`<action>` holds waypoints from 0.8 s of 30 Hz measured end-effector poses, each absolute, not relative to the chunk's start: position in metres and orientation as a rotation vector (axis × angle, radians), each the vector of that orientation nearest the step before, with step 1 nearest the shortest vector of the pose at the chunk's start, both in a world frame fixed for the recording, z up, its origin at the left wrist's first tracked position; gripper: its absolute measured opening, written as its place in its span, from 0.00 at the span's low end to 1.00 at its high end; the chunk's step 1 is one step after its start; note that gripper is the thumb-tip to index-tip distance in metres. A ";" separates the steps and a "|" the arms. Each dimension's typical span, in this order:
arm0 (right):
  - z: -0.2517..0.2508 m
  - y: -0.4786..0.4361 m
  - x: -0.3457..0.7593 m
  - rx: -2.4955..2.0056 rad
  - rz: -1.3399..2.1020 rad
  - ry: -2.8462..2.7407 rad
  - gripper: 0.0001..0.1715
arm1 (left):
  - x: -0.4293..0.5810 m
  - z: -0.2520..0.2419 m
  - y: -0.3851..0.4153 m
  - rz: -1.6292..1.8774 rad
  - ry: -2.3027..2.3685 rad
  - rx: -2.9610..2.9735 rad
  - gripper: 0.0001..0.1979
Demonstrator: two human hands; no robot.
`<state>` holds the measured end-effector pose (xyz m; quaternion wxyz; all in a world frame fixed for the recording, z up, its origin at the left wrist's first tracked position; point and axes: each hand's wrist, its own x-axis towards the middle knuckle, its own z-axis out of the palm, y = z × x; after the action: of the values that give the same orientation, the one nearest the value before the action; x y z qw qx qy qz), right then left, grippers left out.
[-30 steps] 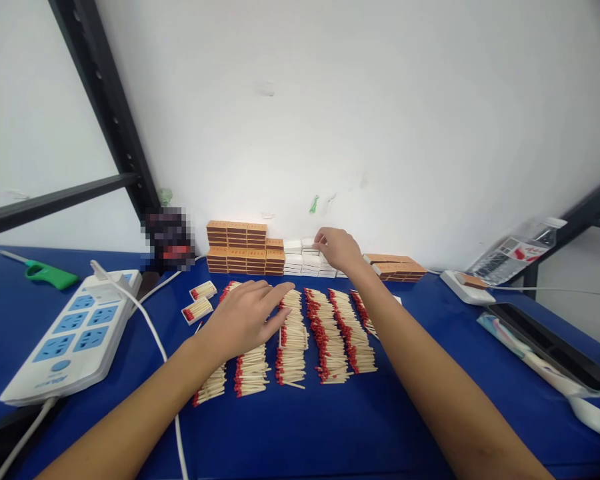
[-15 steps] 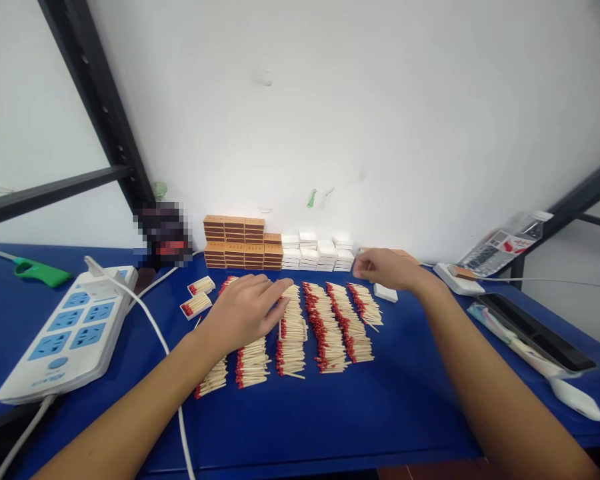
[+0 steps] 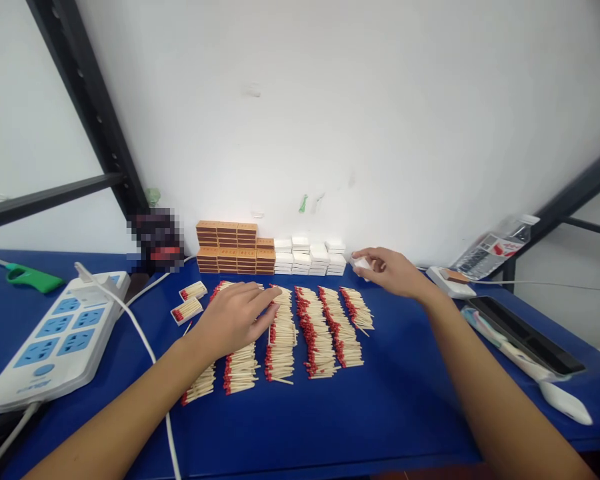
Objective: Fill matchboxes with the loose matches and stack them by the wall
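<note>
Over the rows of red-headed matches [image 3: 320, 327], my left hand [image 3: 240, 313] lies palm down, its thumb apart from the fingers. It hides part of the left rows and holds nothing I can see. My right hand [image 3: 393, 270] is closed on a small white matchbox tray [image 3: 362, 263], just right of the stacked white trays [image 3: 319, 257]. Brown matchbox sleeves [image 3: 235, 250] stand stacked to the left of those. Two trays filled with matches [image 3: 187, 311] sit on the blue table left of my left hand.
A white power strip [image 3: 60, 340] with a cable [image 3: 153, 347] crosses the left side, near a green lighter [image 3: 35, 277]. At right are a plastic bottle [image 3: 500, 250], a white adapter [image 3: 451, 283], a black tray [image 3: 525, 333] and a wrapped white utensil [image 3: 563, 400]. A wall stands behind.
My right hand has taken hold of the white tray that lay on the table and has lifted it toward the stacks. My left hand has barely moved; the view has shifted slightly.
</note>
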<state>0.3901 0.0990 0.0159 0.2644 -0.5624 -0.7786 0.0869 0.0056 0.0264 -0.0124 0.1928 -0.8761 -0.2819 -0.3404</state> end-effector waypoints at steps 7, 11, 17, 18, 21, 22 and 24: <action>0.039 0.152 0.340 -1.228 0.395 -1.962 0.26 | 0.005 -0.011 0.026 -0.939 -0.797 -2.473 0.06; 0.029 0.174 0.331 -1.140 0.119 -2.133 0.23 | 0.003 -0.011 0.027 -0.927 -0.795 -2.486 0.07; 0.015 0.185 0.333 -1.188 -0.063 -2.133 0.15 | 0.004 -0.011 0.027 -0.913 -0.802 -2.487 0.08; 0.013 0.186 0.333 -1.202 -0.054 -2.134 0.15 | 0.004 -0.012 0.027 -0.911 -0.805 -2.491 0.08; 0.010 0.189 0.334 -1.242 -0.046 -2.149 0.13 | 0.003 -0.012 0.028 -0.911 -0.805 -2.496 0.08; 0.009 0.190 0.334 -1.255 -0.050 -2.153 0.12 | 0.003 -0.012 0.028 -0.911 -0.804 -2.496 0.08; 0.007 0.191 0.334 -1.274 -0.058 -2.156 0.10 | 0.003 -0.012 0.028 -0.911 -0.803 -2.492 0.09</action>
<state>0.3336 0.1907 0.0072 0.3131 -0.4831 -0.8174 -0.0221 0.0029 0.0280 -0.0117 0.1835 -0.8837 -0.2846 -0.3230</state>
